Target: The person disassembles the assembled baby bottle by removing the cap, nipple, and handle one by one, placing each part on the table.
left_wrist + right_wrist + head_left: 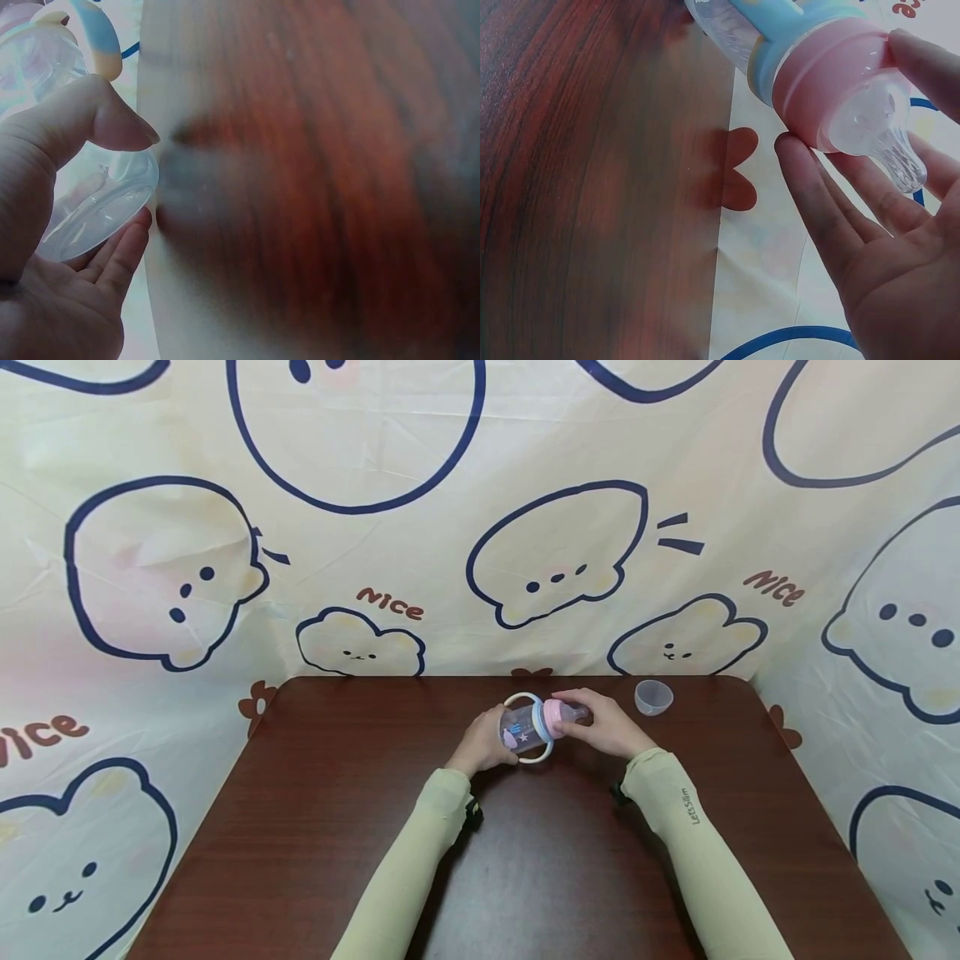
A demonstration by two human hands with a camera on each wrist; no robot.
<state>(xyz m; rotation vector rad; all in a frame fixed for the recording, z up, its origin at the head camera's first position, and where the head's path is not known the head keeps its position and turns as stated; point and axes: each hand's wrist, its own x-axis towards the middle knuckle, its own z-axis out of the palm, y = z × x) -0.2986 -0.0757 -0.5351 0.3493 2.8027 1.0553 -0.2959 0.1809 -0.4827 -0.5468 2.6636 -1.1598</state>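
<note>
A clear baby bottle (522, 732) lies tilted on its side between both hands, its teat pointing right. My left hand (486, 743) grips the bottom end of the bottle, thumb on one side and fingers under it in the left wrist view. My right hand (603, 724) holds the pink collar (832, 82) between thumb and fingertips. The clear teat (889, 142) sticks out of the collar toward the right palm. A blue ring with pale handles (542, 720) sits around the bottle's neck. Whether the bottle touches the table cannot be told.
A small clear cap (653, 697) stands near the back right edge of the dark brown wooden table (315, 827). A cream cloth with printed cartoon bears (375, 552) hangs behind the table and along both sides.
</note>
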